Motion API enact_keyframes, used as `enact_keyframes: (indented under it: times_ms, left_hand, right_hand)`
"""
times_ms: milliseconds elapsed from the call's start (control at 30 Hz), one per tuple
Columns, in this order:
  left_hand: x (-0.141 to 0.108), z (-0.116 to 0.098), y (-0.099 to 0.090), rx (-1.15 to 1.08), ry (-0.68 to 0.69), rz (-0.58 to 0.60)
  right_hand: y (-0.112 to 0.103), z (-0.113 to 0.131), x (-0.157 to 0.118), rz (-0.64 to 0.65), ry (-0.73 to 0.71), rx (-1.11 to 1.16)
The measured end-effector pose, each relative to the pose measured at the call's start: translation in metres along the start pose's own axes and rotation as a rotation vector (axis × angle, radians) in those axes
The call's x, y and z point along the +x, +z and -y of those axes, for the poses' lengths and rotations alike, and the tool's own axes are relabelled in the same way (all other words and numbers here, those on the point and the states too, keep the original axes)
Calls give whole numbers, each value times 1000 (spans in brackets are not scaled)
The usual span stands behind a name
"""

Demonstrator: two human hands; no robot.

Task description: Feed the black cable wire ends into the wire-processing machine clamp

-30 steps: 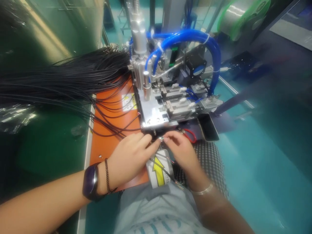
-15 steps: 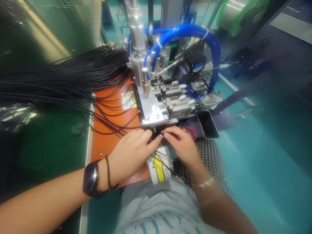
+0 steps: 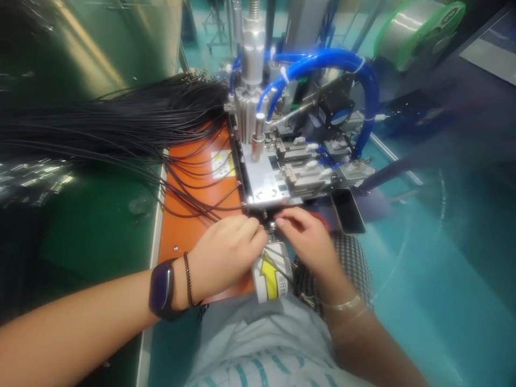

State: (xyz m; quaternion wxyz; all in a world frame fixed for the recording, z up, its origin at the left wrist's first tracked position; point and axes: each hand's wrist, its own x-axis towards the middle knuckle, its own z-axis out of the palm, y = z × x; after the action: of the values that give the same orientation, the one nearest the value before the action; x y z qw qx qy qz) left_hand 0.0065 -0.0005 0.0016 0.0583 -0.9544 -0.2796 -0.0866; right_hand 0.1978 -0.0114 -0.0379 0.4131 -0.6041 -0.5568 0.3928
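Note:
My left hand (image 3: 231, 250) is closed, fingers curled under, over the orange plate's right edge at the front of a metal machine (image 3: 262, 185). Several black cables (image 3: 201, 207) run toward it from the left; what its fingers hold is hidden. Just to the right, my right hand (image 3: 306, 236) has thumb and index finger pinched close together. Whatever lies between those fingertips is too small to make out. A small shiny metal part (image 3: 273, 226) sits between the two hands. Below them is a white label with a yellow arrow (image 3: 269, 274).
A large bundle of black cables (image 3: 121, 121) spreads across the left, partly over the orange plate (image 3: 181, 236). Thick blue tubing (image 3: 338, 58) arches above the machine. A phone (image 3: 349, 210) lies right of my right hand. A green-rimmed spool (image 3: 419, 32) is at upper right.
My left thumb has drawn back from the right fingertips and curled in, leaving a small gap between the hands. The whole view has shifted slightly, so the machine appears further right.

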Motion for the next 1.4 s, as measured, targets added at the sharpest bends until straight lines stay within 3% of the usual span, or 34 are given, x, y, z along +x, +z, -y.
enact_keyframes:
  times_ms: [167, 300, 433, 533, 700, 800, 867, 967, 1033, 1133, 1300, 1400]
  left_hand:
    - [1, 0, 3, -3, -1, -11]
    - [0, -7, -4, 2, -81, 77]
    - [-6, -19, -16, 58, -169, 147]
    - [-10, -28, -20, 130, -178, 163]
    - [-9, -30, -18, 138, -210, 184]
    - [-6, -25, -20, 72, -231, 210]
    - [-4, -21, -22, 41, -234, 221]
    - [-3, -18, -25, 33, -235, 236]
    - [-2, -16, -25, 30, -240, 257]
    - [-1, -12, -24, -10, -260, 304]
    - [3, 2, -21, -31, -324, 301]
    - [5, 4, -22, -65, -278, 277]
  right_hand:
    - [2, 2, 1, 44, 116, -53]
    - [4, -1, 1, 73, 174, 15]
    - [1, -4, -6, -11, -64, -132]
    - [1, -6, -11, -6, -208, -229]
    - [3, -10, -13, -4, -250, -290]
    - [-6, -7, -15, -16, -230, -305]
    - [-17, 0, -20, 74, -307, -303]
    - [-32, 13, -30, 396, -582, -260]
    - [-34, 19, -36, 490, -700, -209]
    - [-26, 23, -40, 441, -732, -135]
    - [-9, 19, -34, 446, -689, -211]
    - [-6, 16, -30, 322, -638, -191]
